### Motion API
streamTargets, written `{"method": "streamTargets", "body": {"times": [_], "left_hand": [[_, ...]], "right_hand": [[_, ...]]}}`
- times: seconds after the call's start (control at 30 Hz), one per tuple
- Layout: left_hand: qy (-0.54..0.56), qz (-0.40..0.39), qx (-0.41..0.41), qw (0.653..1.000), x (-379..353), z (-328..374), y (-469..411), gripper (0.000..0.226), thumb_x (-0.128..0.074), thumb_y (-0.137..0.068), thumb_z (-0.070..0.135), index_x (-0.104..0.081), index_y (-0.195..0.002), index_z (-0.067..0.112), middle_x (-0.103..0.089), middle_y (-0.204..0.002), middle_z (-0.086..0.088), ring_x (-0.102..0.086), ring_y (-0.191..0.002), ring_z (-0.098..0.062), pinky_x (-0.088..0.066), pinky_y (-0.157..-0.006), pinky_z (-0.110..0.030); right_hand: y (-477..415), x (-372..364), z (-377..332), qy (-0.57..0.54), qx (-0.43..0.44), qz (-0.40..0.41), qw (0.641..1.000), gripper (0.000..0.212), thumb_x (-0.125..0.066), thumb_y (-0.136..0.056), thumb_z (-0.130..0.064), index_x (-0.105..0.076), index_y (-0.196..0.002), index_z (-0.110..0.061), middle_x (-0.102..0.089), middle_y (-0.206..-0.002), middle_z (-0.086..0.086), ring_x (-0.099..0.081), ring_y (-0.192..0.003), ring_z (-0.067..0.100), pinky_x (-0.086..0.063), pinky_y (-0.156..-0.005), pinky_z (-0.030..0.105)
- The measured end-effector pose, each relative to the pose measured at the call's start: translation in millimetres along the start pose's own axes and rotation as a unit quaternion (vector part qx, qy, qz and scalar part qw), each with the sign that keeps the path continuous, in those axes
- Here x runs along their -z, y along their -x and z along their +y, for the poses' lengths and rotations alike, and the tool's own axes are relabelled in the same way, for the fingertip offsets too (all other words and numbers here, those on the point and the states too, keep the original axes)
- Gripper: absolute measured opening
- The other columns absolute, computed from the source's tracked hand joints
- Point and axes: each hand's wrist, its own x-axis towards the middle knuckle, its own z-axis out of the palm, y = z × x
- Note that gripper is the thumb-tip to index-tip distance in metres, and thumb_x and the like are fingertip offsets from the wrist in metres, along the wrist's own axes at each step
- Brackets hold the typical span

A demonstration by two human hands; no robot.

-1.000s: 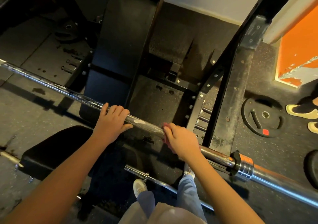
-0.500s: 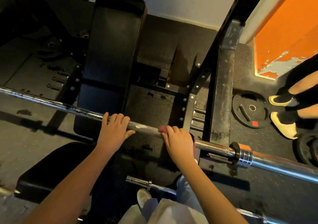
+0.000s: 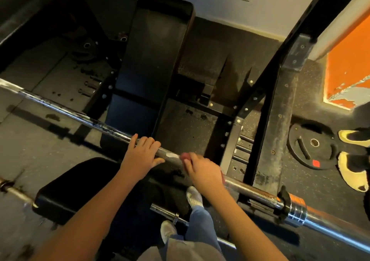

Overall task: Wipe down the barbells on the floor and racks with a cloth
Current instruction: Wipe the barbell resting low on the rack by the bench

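Barbell (image 3: pixel 250 188) is resting on the rack (image 3: pixel 280 140) near its right end, crossing above the black bench (image 3: pixel 156 60). I am seeing the left hand (image 3: pixel 141 156) wrapping its fingers (image 3: pixel 148 141) over the shaft (image 3: pixel 112 129), thumb lying alongside. The right hand (image 3: pixel 202 170), just beside it toward the collar (image 3: pixel 296 208), is clutching a pink cloth (image 3: pixel 185 157) against the shaft. A second barbell (image 3: pixel 164 210) is lying on the floor (image 3: pixel 40 140) beside the shoes (image 3: pixel 193 198).

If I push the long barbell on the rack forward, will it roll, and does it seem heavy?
The barbell is a round steel shaft, so it would probably roll on the rack unless the left hand holding it steadies it. It looks long and solid, so likely stiff and heavy even unloaded. The polished sleeve may feel slippery.
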Motion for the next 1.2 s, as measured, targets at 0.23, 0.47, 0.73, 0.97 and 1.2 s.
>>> {"method": "streamTargets", "body": {"times": [0.23, 0.47, 0.73, 0.97, 1.2], "left_hand": [[0.063, -0.084, -0.020, 0.994, 13, -7, -7, 0.055, -0.048, -0.092, 0.053, -0.046, -0.138, 0.023, -0.051, -0.133, 0.002, -0.044, -0.129, -0.020, -0.019, -0.115, -0.046], [0.068, -0.047, -0.034, 0.996, 11, -37, -9, 0.051, -0.057, -0.087, 0.050, -0.058, -0.127, 0.019, -0.061, -0.119, -0.001, -0.055, -0.117, -0.022, -0.030, -0.110, -0.046], [0.086, -0.091, -0.064, 0.990, 9, -62, -19, 0.039, -0.046, -0.092, 0.056, -0.049, -0.119, 0.029, -0.052, -0.119, 0.009, -0.045, -0.119, -0.013, -0.016, -0.114, -0.038], [0.079, -0.056, -0.066, 0.993, -1, -63, -17, 0.039, -0.047, -0.091, 0.056, -0.048, -0.119, 0.030, -0.051, -0.119, 0.009, -0.046, -0.116, -0.013, -0.023, -0.109, -0.036], [0.073, -0.058, -0.074, 0.993, 2, -64, -23, 0.042, -0.045, -0.092, 0.057, -0.047, -0.123, 0.028, -0.050, -0.121, 0.008, -0.045, -0.116, -0.014, -0.024, -0.106, -0.034]], "right_hand": [[6, 25, 43, -0.107, -0.012, -0.143, 0.984, 0.038, -0.033, -0.102, -0.046, -0.045, -0.136, -0.033, -0.064, -0.115, 0.003, -0.061, -0.098, 0.019, -0.049, -0.082, 0.031], [-33, 19, 8, -0.226, -0.011, -0.129, 0.966, 0.036, -0.032, -0.102, -0.045, -0.047, -0.134, -0.038, -0.065, -0.109, 0.001, -0.064, -0.094, 0.020, -0.052, -0.084, 0.036], [-40, -4, -34, 0.025, 0.062, -0.101, 0.993, 0.042, -0.031, -0.102, -0.047, -0.029, -0.143, -0.036, -0.056, -0.120, -0.003, -0.057, -0.098, 0.016, -0.050, -0.081, 0.033], [-31, -16, -46, 0.132, 0.003, -0.055, 0.990, 0.044, -0.026, -0.100, -0.052, -0.041, -0.134, -0.029, -0.058, -0.111, -0.004, -0.058, -0.096, 0.015, -0.049, -0.077, 0.028], [-81, -6, -62, -0.138, -0.098, -0.136, 0.976, 0.037, -0.029, -0.104, -0.042, -0.062, -0.098, -0.026, -0.063, -0.089, 0.003, -0.060, -0.084, 0.022, -0.047, -0.081, 0.035]]}}
